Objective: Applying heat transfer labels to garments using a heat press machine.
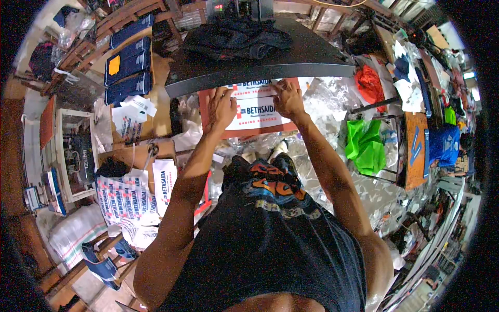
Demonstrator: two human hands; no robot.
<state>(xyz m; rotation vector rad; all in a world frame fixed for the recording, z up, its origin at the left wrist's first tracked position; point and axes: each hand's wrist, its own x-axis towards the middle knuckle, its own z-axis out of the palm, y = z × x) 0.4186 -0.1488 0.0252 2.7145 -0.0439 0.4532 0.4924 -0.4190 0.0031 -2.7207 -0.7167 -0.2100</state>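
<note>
Two white printed sheets with dark and red lettering lie on a reddish-brown pad (207,106) in front of me. The nearer sheet (254,120) shows almost whole; the farther sheet (253,92) runs partly under the edge of a black press plate (260,72). My left hand (223,106) is at the farther sheet's left side, fingers bent onto its edge. At the opposite edge, my right hand (289,101) pinches the sheet with curled fingers. Both hands sit just below the plate's front edge. A crumpled black cloth (239,39) rests on top of the plate.
Folded navy garments (127,65) are stacked at the far left. More printed sheets (122,200) and scissors (152,151) lie on the left. Clear plastic scraps (325,112) cover the right side, near a red bag (369,86) and a green bag (365,148). A wooden stool (416,151) stands beyond.
</note>
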